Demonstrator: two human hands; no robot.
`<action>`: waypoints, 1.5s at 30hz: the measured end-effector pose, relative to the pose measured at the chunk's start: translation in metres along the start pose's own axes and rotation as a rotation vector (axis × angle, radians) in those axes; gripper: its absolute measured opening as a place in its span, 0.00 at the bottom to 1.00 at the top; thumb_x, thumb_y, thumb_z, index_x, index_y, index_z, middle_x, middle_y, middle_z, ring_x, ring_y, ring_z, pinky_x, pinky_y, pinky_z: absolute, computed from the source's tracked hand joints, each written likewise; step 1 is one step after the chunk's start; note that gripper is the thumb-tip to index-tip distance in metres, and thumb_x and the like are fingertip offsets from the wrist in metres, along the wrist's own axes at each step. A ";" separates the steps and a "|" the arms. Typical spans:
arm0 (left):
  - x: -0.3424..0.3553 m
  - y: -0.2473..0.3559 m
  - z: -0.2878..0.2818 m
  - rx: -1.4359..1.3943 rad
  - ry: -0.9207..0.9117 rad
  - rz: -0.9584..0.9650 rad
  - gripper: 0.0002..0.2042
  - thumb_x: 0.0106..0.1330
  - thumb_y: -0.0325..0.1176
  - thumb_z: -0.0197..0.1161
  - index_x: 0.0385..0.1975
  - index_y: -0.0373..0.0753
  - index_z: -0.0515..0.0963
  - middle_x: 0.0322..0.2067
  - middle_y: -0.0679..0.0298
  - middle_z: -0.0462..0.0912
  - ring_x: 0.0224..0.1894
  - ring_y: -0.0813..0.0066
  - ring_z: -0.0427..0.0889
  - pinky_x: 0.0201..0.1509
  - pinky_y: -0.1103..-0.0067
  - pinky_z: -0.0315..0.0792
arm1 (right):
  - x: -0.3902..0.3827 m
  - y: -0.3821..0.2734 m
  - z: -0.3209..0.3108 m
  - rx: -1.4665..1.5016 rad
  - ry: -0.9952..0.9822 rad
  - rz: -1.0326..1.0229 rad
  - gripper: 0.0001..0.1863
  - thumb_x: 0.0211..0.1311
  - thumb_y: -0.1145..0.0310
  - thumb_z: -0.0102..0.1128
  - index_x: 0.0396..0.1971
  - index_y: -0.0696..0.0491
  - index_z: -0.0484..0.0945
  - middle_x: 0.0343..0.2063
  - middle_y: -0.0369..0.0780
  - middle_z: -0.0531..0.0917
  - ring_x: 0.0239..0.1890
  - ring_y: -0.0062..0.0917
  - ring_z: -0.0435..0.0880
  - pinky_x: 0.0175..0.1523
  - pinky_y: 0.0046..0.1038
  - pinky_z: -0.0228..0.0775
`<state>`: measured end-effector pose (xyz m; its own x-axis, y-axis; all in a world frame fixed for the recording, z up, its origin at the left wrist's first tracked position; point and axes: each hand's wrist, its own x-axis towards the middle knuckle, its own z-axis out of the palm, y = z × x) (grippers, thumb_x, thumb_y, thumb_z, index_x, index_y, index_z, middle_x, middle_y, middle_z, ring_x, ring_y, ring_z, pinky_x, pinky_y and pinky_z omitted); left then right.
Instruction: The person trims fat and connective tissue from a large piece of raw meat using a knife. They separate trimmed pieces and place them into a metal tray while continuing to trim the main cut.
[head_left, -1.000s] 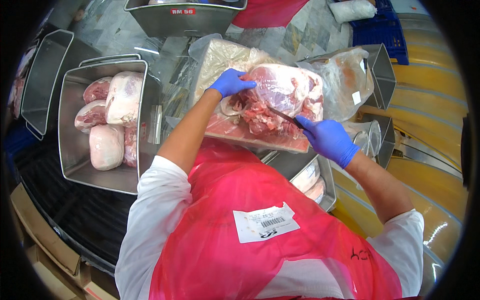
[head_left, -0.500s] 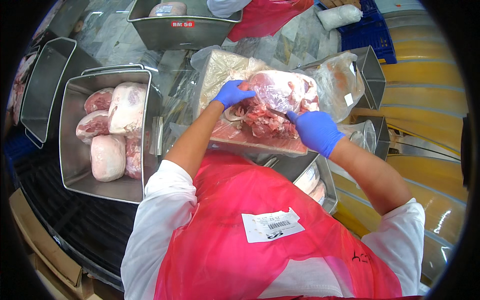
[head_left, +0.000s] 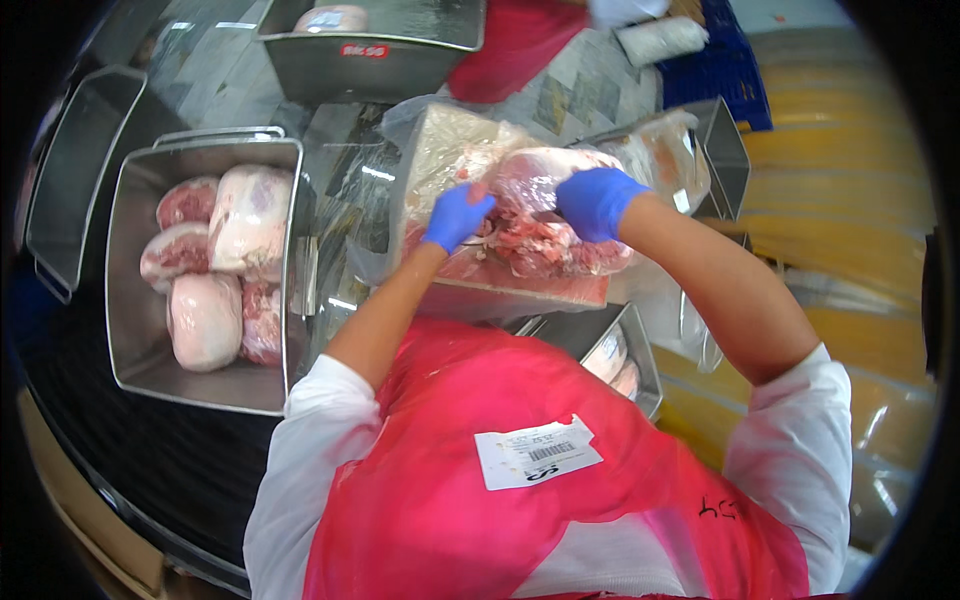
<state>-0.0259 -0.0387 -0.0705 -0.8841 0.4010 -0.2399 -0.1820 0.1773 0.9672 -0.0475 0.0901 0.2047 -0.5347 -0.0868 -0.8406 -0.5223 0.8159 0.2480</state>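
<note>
A large piece of raw meat (head_left: 540, 180), pale and fatty on top with red cut flesh at its near side, lies on a plastic-covered board (head_left: 452, 135) in front of me. My left hand (head_left: 460, 216), in a blue glove, is closed on the meat's left edge, thumb and fingers pinching it. My right hand (head_left: 600, 204), gloved the same, is curled in a fist over the meat's upper right part. The dark knife blade seen in that fist a moment earlier is now hidden by the hand and meat. Loose red flesh (head_left: 540, 245) spreads below both hands.
Left of the board stands a metal tub (head_left: 205, 385) with several meat pieces (head_left: 205, 322). Another metal tub (head_left: 370, 75) is at the far side. Clear plastic bags (head_left: 665, 165) lie over a metal bin (head_left: 728, 165) at right. A smaller bin (head_left: 640, 350) sits near my apron.
My right hand has moved up and left across the meat, hiding the knife blade. The left hand has shifted slightly left and down. The view has moved a little.
</note>
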 end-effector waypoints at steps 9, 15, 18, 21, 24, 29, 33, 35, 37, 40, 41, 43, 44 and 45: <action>-0.073 -0.019 0.057 0.075 0.298 0.099 0.29 0.61 0.52 0.74 0.53 0.34 0.79 0.46 0.43 0.84 0.48 0.39 0.84 0.53 0.57 0.78 | 0.053 -0.077 -0.083 -0.304 -0.218 -0.106 0.18 0.58 0.61 0.68 0.44 0.57 0.88 0.41 0.47 0.90 0.42 0.40 0.90 0.49 0.42 0.81; -0.051 0.011 0.059 0.286 0.303 0.168 0.22 0.63 0.49 0.73 0.49 0.41 0.77 0.47 0.48 0.82 0.46 0.42 0.84 0.49 0.56 0.78 | -0.004 0.008 -0.038 -0.071 -0.053 -0.051 0.17 0.63 0.60 0.67 0.49 0.50 0.88 0.40 0.49 0.89 0.42 0.44 0.89 0.48 0.42 0.80; -0.050 0.035 0.050 0.439 0.278 0.207 0.20 0.65 0.47 0.70 0.49 0.41 0.77 0.47 0.49 0.81 0.45 0.44 0.84 0.47 0.55 0.79 | -0.058 0.033 0.016 0.067 0.275 -0.082 0.18 0.65 0.61 0.66 0.53 0.48 0.86 0.40 0.50 0.88 0.42 0.48 0.87 0.49 0.43 0.79; -0.055 0.038 0.045 0.557 0.260 0.252 0.19 0.66 0.46 0.69 0.48 0.41 0.77 0.46 0.49 0.82 0.45 0.43 0.84 0.47 0.55 0.79 | -0.103 0.057 0.070 0.285 0.449 -0.082 0.20 0.69 0.64 0.62 0.60 0.46 0.83 0.38 0.52 0.87 0.41 0.51 0.86 0.48 0.45 0.77; -0.043 0.024 0.029 0.556 0.240 0.268 0.19 0.65 0.45 0.68 0.49 0.41 0.76 0.45 0.49 0.82 0.45 0.43 0.84 0.48 0.54 0.79 | -0.144 0.064 0.085 0.348 0.497 -0.068 0.20 0.70 0.64 0.61 0.60 0.44 0.83 0.36 0.53 0.86 0.39 0.51 0.85 0.45 0.45 0.77; -0.048 0.053 0.028 0.601 0.184 0.182 0.19 0.63 0.45 0.68 0.49 0.41 0.76 0.44 0.48 0.83 0.46 0.43 0.84 0.48 0.53 0.79 | -0.157 0.052 0.097 0.205 0.612 -0.042 0.17 0.71 0.62 0.59 0.57 0.43 0.84 0.30 0.50 0.85 0.33 0.49 0.85 0.38 0.47 0.76; -0.046 0.043 0.036 0.612 0.241 0.262 0.16 0.63 0.43 0.66 0.44 0.41 0.76 0.40 0.49 0.84 0.42 0.42 0.85 0.46 0.53 0.79 | -0.160 0.049 0.068 0.165 0.640 -0.073 0.14 0.70 0.62 0.59 0.52 0.44 0.87 0.29 0.50 0.85 0.33 0.48 0.86 0.37 0.48 0.76; -0.044 0.041 0.041 0.567 0.248 0.298 0.14 0.63 0.42 0.65 0.41 0.40 0.76 0.38 0.49 0.84 0.41 0.41 0.85 0.45 0.53 0.79 | -0.156 0.048 0.054 0.156 0.570 -0.079 0.13 0.69 0.63 0.59 0.47 0.46 0.88 0.29 0.50 0.85 0.34 0.48 0.86 0.38 0.47 0.77; -0.041 0.039 0.042 0.523 0.230 0.300 0.13 0.63 0.41 0.65 0.40 0.40 0.75 0.37 0.47 0.84 0.41 0.41 0.85 0.45 0.53 0.79 | -0.147 0.045 0.035 0.136 0.494 -0.082 0.12 0.68 0.65 0.59 0.44 0.48 0.89 0.30 0.51 0.86 0.34 0.48 0.86 0.40 0.46 0.78; -0.037 0.026 0.042 0.467 0.233 0.312 0.13 0.63 0.40 0.65 0.40 0.39 0.75 0.38 0.45 0.84 0.42 0.40 0.85 0.45 0.53 0.78 | -0.127 0.039 -0.003 0.132 0.344 -0.094 0.11 0.67 0.67 0.58 0.41 0.51 0.89 0.30 0.52 0.86 0.34 0.48 0.86 0.41 0.44 0.79; -0.036 0.024 0.042 0.435 0.232 0.329 0.12 0.63 0.39 0.64 0.40 0.39 0.75 0.38 0.45 0.84 0.42 0.40 0.85 0.45 0.52 0.78 | -0.123 0.038 -0.016 0.169 0.275 -0.095 0.11 0.67 0.67 0.58 0.41 0.52 0.89 0.31 0.52 0.86 0.34 0.48 0.86 0.42 0.43 0.79; -0.031 0.022 0.042 0.368 0.229 0.365 0.11 0.64 0.38 0.64 0.40 0.39 0.77 0.37 0.45 0.85 0.42 0.40 0.85 0.46 0.52 0.78 | -0.104 0.047 -0.023 0.156 0.173 -0.100 0.14 0.70 0.67 0.58 0.49 0.48 0.89 0.27 0.50 0.84 0.29 0.42 0.84 0.38 0.38 0.76; -0.028 0.023 0.037 0.306 0.233 0.351 0.11 0.64 0.38 0.63 0.40 0.38 0.78 0.37 0.45 0.85 0.42 0.40 0.85 0.46 0.53 0.78 | -0.094 0.049 -0.019 0.140 0.215 -0.120 0.13 0.70 0.67 0.59 0.48 0.49 0.89 0.26 0.49 0.85 0.28 0.41 0.85 0.38 0.38 0.76; -0.022 0.025 0.030 0.242 0.239 0.336 0.11 0.64 0.37 0.63 0.41 0.38 0.79 0.38 0.45 0.86 0.43 0.41 0.85 0.46 0.53 0.78 | -0.086 0.050 -0.016 0.123 0.256 -0.141 0.13 0.69 0.67 0.60 0.47 0.50 0.89 0.25 0.49 0.85 0.28 0.39 0.86 0.37 0.38 0.76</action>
<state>0.0022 -0.0162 -0.0436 -0.9561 0.2595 0.1363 0.2116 0.2890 0.9337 -0.0380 0.1291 0.2966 -0.6209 -0.3321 -0.7101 -0.5271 0.8473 0.0645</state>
